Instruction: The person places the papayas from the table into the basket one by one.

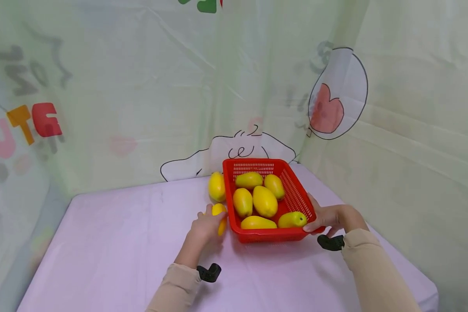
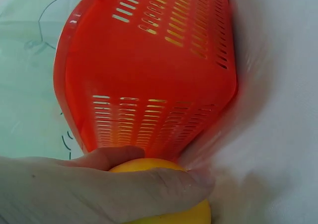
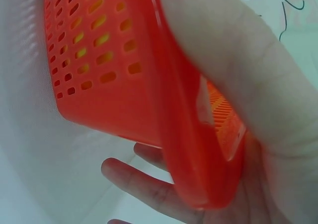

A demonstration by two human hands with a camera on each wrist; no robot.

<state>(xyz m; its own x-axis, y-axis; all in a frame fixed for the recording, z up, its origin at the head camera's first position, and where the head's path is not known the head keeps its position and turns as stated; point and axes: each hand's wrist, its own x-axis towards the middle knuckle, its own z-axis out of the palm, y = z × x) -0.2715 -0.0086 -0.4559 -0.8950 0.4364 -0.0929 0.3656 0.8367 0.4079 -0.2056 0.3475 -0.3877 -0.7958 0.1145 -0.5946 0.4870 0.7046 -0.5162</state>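
A red plastic basket (image 1: 271,235) with slotted walls holds several yellow mangoes (image 1: 265,202). My left hand (image 1: 206,226) grips another mango (image 1: 221,223) just outside the basket's left wall. In the left wrist view, the thumb (image 2: 164,189) lies across this mango (image 2: 194,215), close to the basket wall (image 2: 149,80). My right hand (image 1: 327,218) holds the basket by its near right corner. The right wrist view has the thumb over the red rim (image 3: 198,184) and fingers beneath it. One more mango (image 1: 216,187) lies against the basket's left side, farther back.
A table with a pale lilac cover (image 1: 121,242) carries everything. Behind it and on both sides hang pale printed curtains (image 1: 140,86). The basket stands toward the table's right side, near the right-hand curtain. Each wrist wears a black device (image 1: 209,273).
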